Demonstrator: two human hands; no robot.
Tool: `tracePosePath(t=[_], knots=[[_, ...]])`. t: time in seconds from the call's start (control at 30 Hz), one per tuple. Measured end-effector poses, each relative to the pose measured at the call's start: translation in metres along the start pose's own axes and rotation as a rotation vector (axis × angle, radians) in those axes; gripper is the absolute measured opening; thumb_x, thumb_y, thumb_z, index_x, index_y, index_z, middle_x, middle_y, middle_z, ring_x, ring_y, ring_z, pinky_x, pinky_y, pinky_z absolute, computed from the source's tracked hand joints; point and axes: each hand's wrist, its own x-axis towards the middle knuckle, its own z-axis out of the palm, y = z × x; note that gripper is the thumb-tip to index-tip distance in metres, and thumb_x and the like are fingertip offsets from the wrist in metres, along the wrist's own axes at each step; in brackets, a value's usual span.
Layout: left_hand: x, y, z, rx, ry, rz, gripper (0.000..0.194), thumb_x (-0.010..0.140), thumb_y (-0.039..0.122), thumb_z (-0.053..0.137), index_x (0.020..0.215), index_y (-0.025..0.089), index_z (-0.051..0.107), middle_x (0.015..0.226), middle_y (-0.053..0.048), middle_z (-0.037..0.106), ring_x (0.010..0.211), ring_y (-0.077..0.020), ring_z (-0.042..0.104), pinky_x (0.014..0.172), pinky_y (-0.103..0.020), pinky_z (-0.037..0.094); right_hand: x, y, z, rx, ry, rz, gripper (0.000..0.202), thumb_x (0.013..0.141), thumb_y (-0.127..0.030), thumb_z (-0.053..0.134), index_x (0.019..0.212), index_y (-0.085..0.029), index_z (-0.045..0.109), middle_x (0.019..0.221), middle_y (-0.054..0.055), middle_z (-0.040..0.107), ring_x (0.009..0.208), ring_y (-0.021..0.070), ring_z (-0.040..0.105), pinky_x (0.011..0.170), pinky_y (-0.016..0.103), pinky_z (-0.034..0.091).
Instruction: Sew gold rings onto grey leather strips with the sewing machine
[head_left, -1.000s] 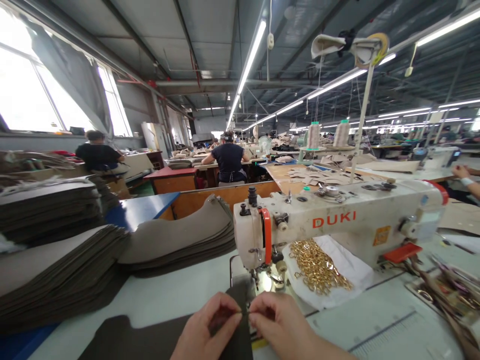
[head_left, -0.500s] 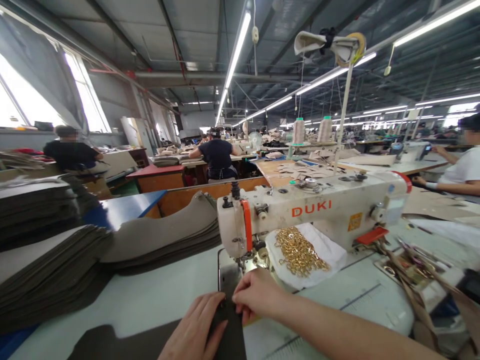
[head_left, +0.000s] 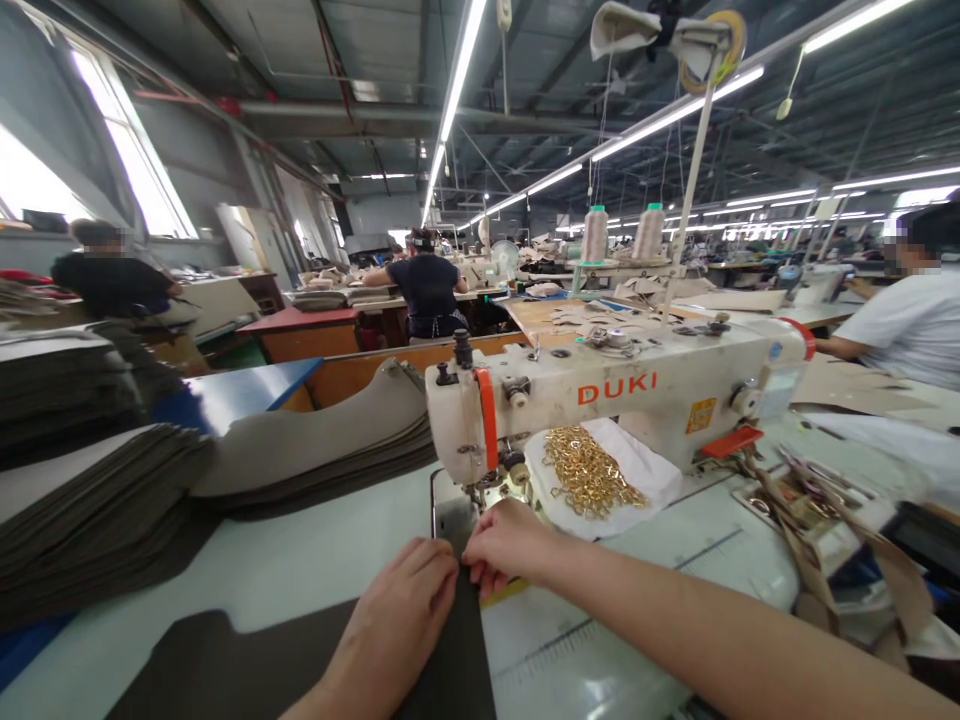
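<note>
A dark grey-brown fabric piece [head_left: 459,665] lies flat on the sewing machine bed, its far end by the needle area. My left hand [head_left: 405,615] is over its left part, fingers drawn together, and the fingertips hide whatever is between them. Just to its right, my right hand [head_left: 511,545] is closed in a pinch close in front of the presser foot. What its fingers hold is hidden too. Both hands almost touch over the fabric. Behind them stands the white sewing machine [head_left: 615,390], marked DUKI.
Gold-coloured metal clasps [head_left: 589,475] are heaped on a white cloth [head_left: 660,470] beside the machine head. Stacked dark fabric pieces [head_left: 97,510] fill the left. A tray [head_left: 817,500] with tools and straps sits at right. Co-workers sit at other tables.
The left hand's thumb and fingers have come together and it has moved up toward the needle. The right hand stays in its pinch. My view has tilted slightly.
</note>
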Motion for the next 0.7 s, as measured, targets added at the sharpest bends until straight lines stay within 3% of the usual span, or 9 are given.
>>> tracePosePath(t=[0.3, 0.4, 0.5, 0.57, 0.7], knots=[[0.008, -0.001, 0.001, -0.062, -0.088, -0.078, 0.021, 0.082, 0.012, 0.041, 0.067, 0.021, 0.054, 0.069, -0.002, 0.065, 0.066, -0.0185, 0.064, 0.062, -0.03, 0.054, -0.003, 0.0, -0.005, -0.342, 0.059, -0.138, 0.02, 0.073, -0.01, 0.056, 0.055, -0.016, 0.061, 0.051, 0.0, 0.064, 0.044, 0.0136, 0.063, 0.047, 0.02, 0.051], [0.008, -0.001, 0.0, -0.063, -0.089, -0.092, 0.02, 0.081, 0.011, 0.042, 0.067, 0.021, 0.054, 0.069, -0.001, 0.065, 0.066, -0.0185, 0.064, 0.063, -0.03, 0.053, -0.011, 0.009, -0.009, -0.503, 0.182, -0.287, 0.015, 0.076, -0.012, 0.057, 0.068, -0.016, 0.068, 0.068, 0.005, 0.07, 0.066, 0.0203, 0.068, 0.063, 0.027, 0.052], [0.006, 0.0, 0.001, -0.071, -0.075, -0.096, 0.02, 0.082, 0.012, 0.043, 0.069, 0.022, 0.054, 0.07, -0.002, 0.066, 0.067, -0.0188, 0.064, 0.064, -0.031, 0.054, -0.022, 0.023, -0.013, -0.659, 0.267, -0.492, 0.017, 0.082, -0.014, 0.055, 0.086, -0.018, 0.071, 0.091, 0.008, 0.07, 0.092, 0.0234, 0.063, 0.082, 0.033, 0.045], [0.005, 0.0, 0.002, -0.079, -0.061, -0.088, 0.02, 0.082, 0.012, 0.043, 0.069, 0.022, 0.054, 0.071, -0.002, 0.066, 0.067, -0.0188, 0.064, 0.066, -0.032, 0.054, -0.027, 0.032, -0.015, -0.729, 0.261, -0.603, 0.019, 0.086, -0.014, 0.053, 0.091, -0.019, 0.07, 0.095, 0.007, 0.068, 0.095, 0.0215, 0.059, 0.086, 0.032, 0.042], [0.004, -0.002, 0.004, -0.091, -0.042, -0.086, 0.019, 0.082, 0.011, 0.044, 0.071, 0.022, 0.055, 0.072, -0.001, 0.066, 0.068, -0.0185, 0.064, 0.066, -0.031, 0.054, -0.03, 0.041, -0.015, -0.912, 0.268, -0.767, 0.015, 0.087, -0.014, 0.053, 0.085, -0.019, 0.067, 0.087, 0.005, 0.064, 0.088, 0.0198, 0.054, 0.078, 0.028, 0.041]])
